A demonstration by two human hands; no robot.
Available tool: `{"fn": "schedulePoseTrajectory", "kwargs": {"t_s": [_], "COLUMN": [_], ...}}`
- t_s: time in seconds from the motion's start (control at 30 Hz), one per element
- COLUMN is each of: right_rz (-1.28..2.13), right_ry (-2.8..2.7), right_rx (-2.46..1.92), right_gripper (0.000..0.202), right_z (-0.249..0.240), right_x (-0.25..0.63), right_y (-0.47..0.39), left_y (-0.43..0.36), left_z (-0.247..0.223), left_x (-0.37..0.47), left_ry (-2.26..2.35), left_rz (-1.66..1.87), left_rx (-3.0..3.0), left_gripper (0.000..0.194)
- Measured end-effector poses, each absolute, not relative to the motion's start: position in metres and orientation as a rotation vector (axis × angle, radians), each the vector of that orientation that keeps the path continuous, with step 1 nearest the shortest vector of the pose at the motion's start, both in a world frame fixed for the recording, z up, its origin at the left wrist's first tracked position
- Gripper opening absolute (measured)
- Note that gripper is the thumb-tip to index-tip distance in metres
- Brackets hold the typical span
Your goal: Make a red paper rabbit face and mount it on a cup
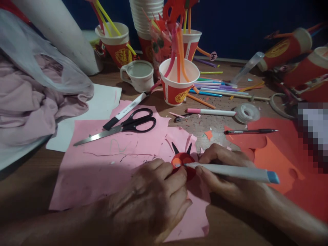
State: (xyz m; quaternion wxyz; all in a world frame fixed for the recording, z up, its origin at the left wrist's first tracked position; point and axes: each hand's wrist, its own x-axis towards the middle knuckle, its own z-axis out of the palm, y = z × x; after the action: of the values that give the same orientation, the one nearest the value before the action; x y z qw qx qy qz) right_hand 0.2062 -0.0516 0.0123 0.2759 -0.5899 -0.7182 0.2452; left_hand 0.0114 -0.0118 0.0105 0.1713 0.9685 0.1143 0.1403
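Note:
My right hand (222, 171) grips a white marker with a blue end (241, 172). The marker's tip meets a small round red paper cutout (191, 174) that has orange patches and two black pointed horns. With bent fingers, my left hand (159, 194) holds this cutout down and covers its lower left part. Under both lies a torn-edged pink sheet (97, 177). Black-handled scissors (128, 124) rest on the pink paper beyond my left hand, beside a white marker with a black cap (125, 111).
A red-and-white paper cup (179, 87) with bent straws stands beyond the hands, near a white mug (140, 75). A roll of clear tape (247, 112), a pink-capped marker (211, 112) and a black pen (251, 131) lie right. Red paper (279, 133) and cloth (28, 92) flank the work.

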Motion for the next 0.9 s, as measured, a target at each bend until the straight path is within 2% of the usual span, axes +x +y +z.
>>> {"fn": "schedulePoseTrajectory", "kwargs": {"t_s": [0.3, 0.57, 0.7, 0.9], "right_rz": [0.798, 0.770, 0.963, 0.963], "right_ry": [-1.789, -1.777, -1.501, -1.135], "right_rx": [-1.595, -1.580, -1.573, -1.465], "right_gripper": [0.015, 0.014, 0.014, 0.012], "right_z": [0.014, 0.011, 0.017, 0.020], "right_x": [0.211, 0.210, 0.213, 0.225], "right_y": [-0.050, -0.050, -0.052, -0.045], "left_y": [-0.010, -0.010, -0.011, -0.011], "left_z": [0.012, 0.013, 0.011, 0.010], "left_x": [0.011, 0.011, 0.013, 0.011], "left_ry": [0.300, 0.293, 0.324, 0.337], "left_rz": [0.408, 0.372, 0.400, 0.425], "left_rx": [2.780, 2.768, 2.771, 2.800], "left_gripper": [0.014, 0.014, 0.013, 0.020]}}
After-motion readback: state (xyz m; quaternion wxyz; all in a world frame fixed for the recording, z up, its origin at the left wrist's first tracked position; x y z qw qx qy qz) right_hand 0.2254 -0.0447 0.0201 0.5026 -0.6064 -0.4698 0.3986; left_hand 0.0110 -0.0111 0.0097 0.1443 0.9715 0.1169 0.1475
